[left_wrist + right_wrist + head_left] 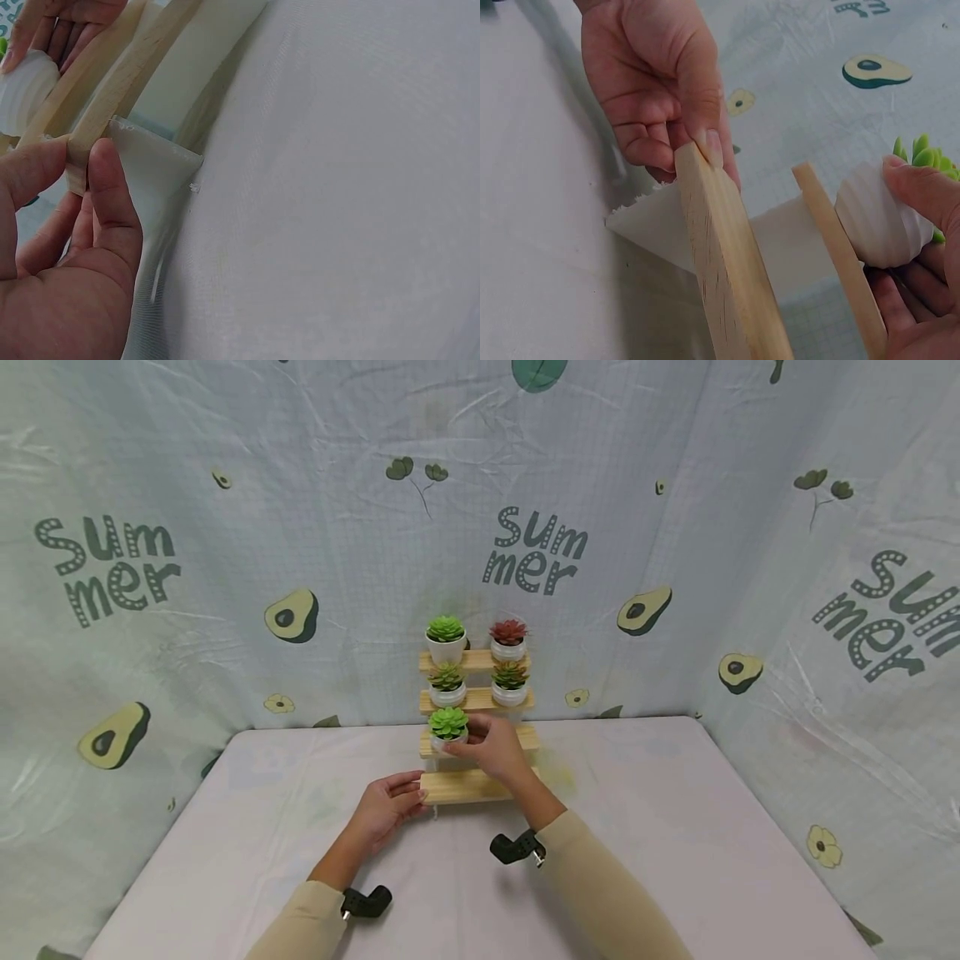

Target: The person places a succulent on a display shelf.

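A stepped wooden plant stand point(459, 787) with pale slats on white supports stands at the back of the table. My left hand point(386, 808) pinches the left end of its lowest slat; the left wrist view shows thumb and fingers on that slat end point(88, 139). On the second slat from the bottom, at its left end, my right hand point(495, 747) holds a bright green potted succulent point(448, 724). Its ribbed white pot point(874, 214) sits against the slat, with thumb and fingers around it in the right wrist view.
Above, on the third slat, stand two greenish-brown potted succulents point(447, 681). The top slat bears a green potted succulent point(446, 639) at left and a red one point(508, 639) at right. A printed cloth backdrop point(360, 610) rises right behind the stand.
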Demonstrator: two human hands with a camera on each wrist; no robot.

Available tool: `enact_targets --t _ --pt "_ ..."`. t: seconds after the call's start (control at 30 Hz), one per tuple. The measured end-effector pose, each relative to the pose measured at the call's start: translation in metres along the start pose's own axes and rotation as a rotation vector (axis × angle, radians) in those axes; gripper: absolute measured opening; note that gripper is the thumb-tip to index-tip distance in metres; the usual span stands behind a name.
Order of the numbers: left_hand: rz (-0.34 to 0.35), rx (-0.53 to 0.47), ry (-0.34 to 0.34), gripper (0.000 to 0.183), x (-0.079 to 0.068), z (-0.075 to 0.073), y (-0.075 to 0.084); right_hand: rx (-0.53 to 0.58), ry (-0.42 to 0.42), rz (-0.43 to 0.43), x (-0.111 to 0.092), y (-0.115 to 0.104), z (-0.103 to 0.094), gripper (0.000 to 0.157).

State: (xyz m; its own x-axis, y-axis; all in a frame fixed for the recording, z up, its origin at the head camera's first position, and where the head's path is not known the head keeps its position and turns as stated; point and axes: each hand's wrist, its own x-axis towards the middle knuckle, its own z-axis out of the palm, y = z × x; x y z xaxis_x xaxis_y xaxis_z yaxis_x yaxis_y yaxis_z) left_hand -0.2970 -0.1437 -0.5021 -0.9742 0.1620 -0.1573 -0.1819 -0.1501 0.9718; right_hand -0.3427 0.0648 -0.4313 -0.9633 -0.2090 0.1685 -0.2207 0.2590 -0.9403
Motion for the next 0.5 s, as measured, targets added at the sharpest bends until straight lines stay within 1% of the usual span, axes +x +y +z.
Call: enact_targets --t 0.3,0.43,0.5 --pt "0.005 0.005 -0.001 0.048 0.0 -0.0015 0.0018 -0.007 -0.004 0.008 0.0013 -0.0019 0.0006 0.052" --pt "0.005 0.012 -0.006 0.048 -0.0002 -0.0004 0.0041 -0.029 0.008 -0.005 0.0002 -0.0019 -0.0005 0.053" --pt "-0.001 0.011 0.006 0.047 -0.0008 0.0003 0.0045 -0.033 0.01 -0.023 -0.0017 -0.0012 -0.0011 0.054"
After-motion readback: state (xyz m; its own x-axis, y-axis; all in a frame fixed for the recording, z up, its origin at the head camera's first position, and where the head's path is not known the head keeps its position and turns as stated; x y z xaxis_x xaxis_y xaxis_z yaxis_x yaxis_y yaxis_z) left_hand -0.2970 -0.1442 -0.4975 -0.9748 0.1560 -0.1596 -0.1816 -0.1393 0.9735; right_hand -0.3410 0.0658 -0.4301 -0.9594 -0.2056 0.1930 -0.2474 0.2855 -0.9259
